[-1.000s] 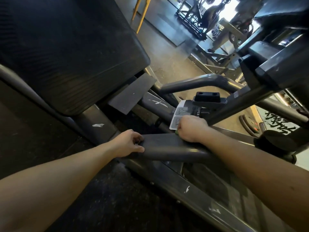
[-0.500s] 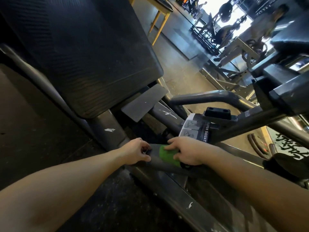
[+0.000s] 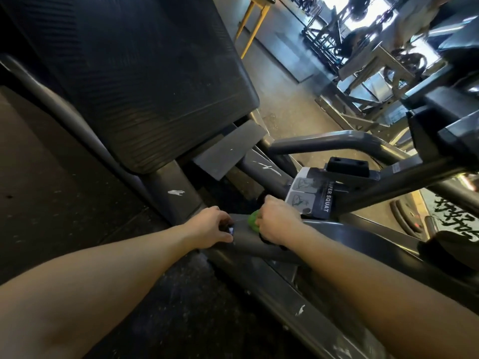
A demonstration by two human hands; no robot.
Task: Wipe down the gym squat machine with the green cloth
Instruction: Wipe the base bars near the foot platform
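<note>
— Biggest first?
— The squat machine (image 3: 274,288): a dark grey tube frame across nearly the whole view, chipped white here and there. Stands on dark speckled flooring (image 3: 51,198).
— And on it?
— A ribbed black pad (image 3: 134,81), tilted, filling the upper left. Just under its lower corner, a flat grey plate (image 3: 230,149). Further right, a curved handle tube (image 3: 324,142) bending toward the right edge.
— Beyond the machine?
— Other gym racks (image 3: 337,40), blurred against bright light at the top right. Yellow legs (image 3: 255,24) of some bench or stand at top centre. Cannot tell more.
— Smaller now.
— Two bare forearms reaching in from the bottom corners. A black-and-white placard (image 3: 309,196) reading "SUPER SQUAT", fixed to the frame just behind the right hand (image 3: 278,224), with a black rubber block (image 3: 347,165) above it.
— Hands?
— For the left hand (image 3: 210,226): fingers curled round the near end of a short grey bar (image 3: 248,246), thumb below, gripping it. For the right: knuckles up, fingers bent over the green cloth (image 3: 253,221), pinning it to the top of the same bar. Close beside the left, not touching.
— Cloth position?
— Bunched between right palm and bar, mostly hidden. Only a small bright fold showing at the fingertips, between the two hands.
— Anything smaller?
— A tiny pale-blue glint (image 3: 231,230) at the left fingertips. Too small to identify.
</note>
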